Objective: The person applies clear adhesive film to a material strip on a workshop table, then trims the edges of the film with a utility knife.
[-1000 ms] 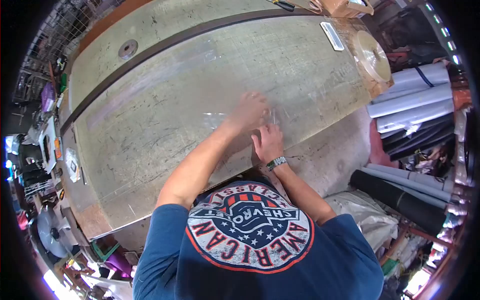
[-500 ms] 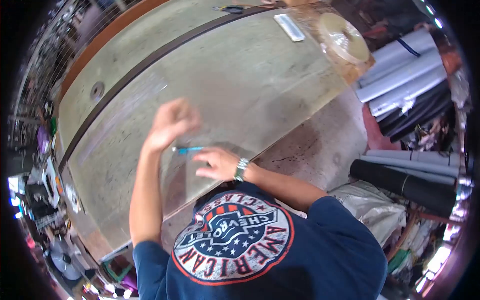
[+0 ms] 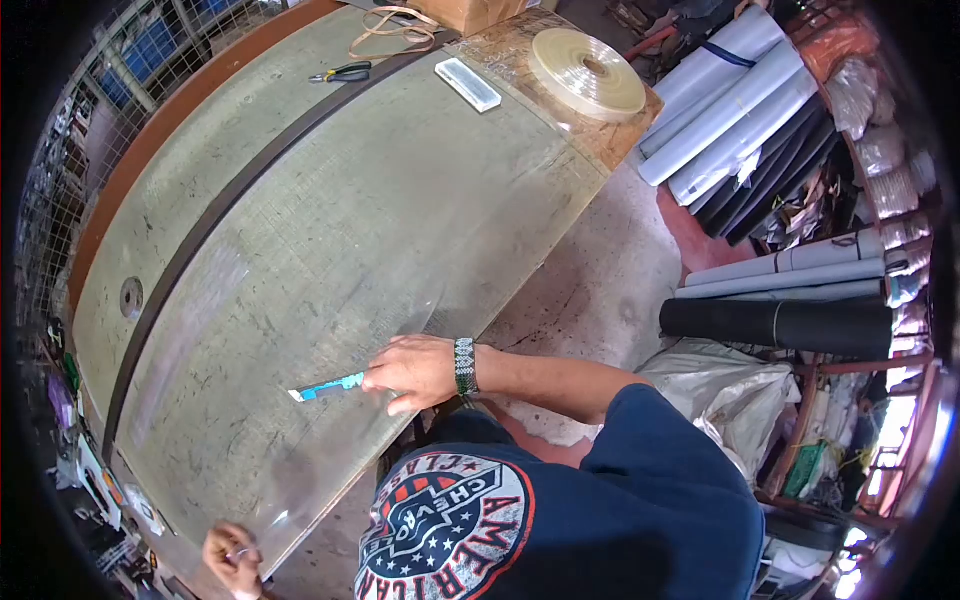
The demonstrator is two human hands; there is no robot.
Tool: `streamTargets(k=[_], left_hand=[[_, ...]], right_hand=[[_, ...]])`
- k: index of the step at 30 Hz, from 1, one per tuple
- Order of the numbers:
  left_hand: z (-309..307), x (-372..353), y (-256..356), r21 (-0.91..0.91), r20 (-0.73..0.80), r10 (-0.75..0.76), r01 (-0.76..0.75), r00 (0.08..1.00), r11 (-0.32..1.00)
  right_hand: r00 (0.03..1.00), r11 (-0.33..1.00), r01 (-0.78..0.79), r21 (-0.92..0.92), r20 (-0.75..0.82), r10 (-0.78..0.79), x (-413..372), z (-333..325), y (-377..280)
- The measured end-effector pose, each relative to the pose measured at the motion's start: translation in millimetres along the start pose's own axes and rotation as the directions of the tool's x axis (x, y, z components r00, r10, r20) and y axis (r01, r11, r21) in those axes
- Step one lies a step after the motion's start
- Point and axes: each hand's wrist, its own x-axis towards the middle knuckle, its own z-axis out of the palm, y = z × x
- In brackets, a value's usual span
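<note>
My right hand (image 3: 415, 370), with a patterned band at the wrist, is closed around the end of a blue utility knife (image 3: 330, 387). The knife lies low over the worn, greyish tabletop (image 3: 330, 200), its tip pointing left. At the lower left, my left hand (image 3: 232, 558) is by the near corner of the table with its fingers curled; what they hold, if anything, I cannot make out. Faint glossy reflections near both hands look like clear sheeting on the tabletop, though its edges are hard to trace.
A dark strip (image 3: 215, 205) runs along the table's length. Beyond it lie pliers (image 3: 345, 73) and a metal ring (image 3: 131, 297). A white rectangular case (image 3: 468, 85) and a roll of clear strip (image 3: 587, 75) sit at the far end. Material rolls (image 3: 730, 110) stand at right.
My left hand has moved from above the middle of the table down to its near left corner. My right hand stays with the knife near the table's front edge. The view has shifted.
</note>
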Motion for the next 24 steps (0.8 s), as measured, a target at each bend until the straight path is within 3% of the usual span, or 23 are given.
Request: streamTargets(k=[1, 4, 5, 7, 9, 11, 12, 18, 21, 24], left_hand=[[-13.8, -16.5, 12.3, 0.013, -0.089, -0.109, 0.111, 0.99, 0.994], [-64.7, -48.4, 9.9, -0.021, -0.209, -0.065, 0.061, 0.976, 0.998], [-75.0, -58.6, 12.1, 0.074, -0.277, -0.051, 0.074, 0.959, 0.995], [-104.3, -80.4, 5.4, -0.034, -0.314, -0.139, 0.135, 0.939, 0.99], [-121.9, -81.4, -30.0, 0.049, -0.35, -0.133, 0.16, 0.927, 0.986], [-116.6, -68.5, -43.5, 0.343, -0.258, -0.165, 0.25, 0.952, 0.906], [-113.4, -59.8, -52.9, 0.403, -0.274, -0.21, 0.311, 0.938, 0.861], [-120.4, -24.4, -98.7, 0.284, -0.099, -0.357, 0.37, 0.929, 0.885], [-137.7, -10.0, -119.3, 0.304, 0.077, -0.311, 0.275, 0.947, 0.912], [-139.9, 15.0, -116.8, 0.332, 0.031, -0.285, 0.259, 0.958, 0.907]], right_hand=[[0.998, 0.999, -0.029, 0.014, 0.048, 0.028, 0.3, 2.5, 1.0], [0.997, 0.998, -0.047, 0.049, 0.068, 0.043, 6.2, 11.3, -7.7], [0.996, 0.998, -0.039, 0.046, 0.085, 0.035, 9.2, 15.3, -8.6], [0.993, 0.999, -0.019, 0.05, 0.121, 0.013, 17.3, 27.5, -12.4], [0.983, 0.999, -0.032, 0.042, 0.18, 0.024, 22.0, 23.2, -24.5], [0.985, 1.0, -0.029, 0.011, 0.172, 0.027, 26.7, 33.0, -29.6], [0.985, 0.999, -0.032, -0.015, 0.166, 0.034, 29.2, 41.5, -28.2], [0.961, 0.953, -0.233, -0.195, 0.102, 0.256, 42.5, 64.9, -40.0], [0.92, 0.902, -0.372, -0.222, 0.045, 0.39, 42.5, 69.8, -41.3], [0.903, 0.867, -0.429, -0.254, -0.079, 0.423, 28.4, 73.8, -33.7]])
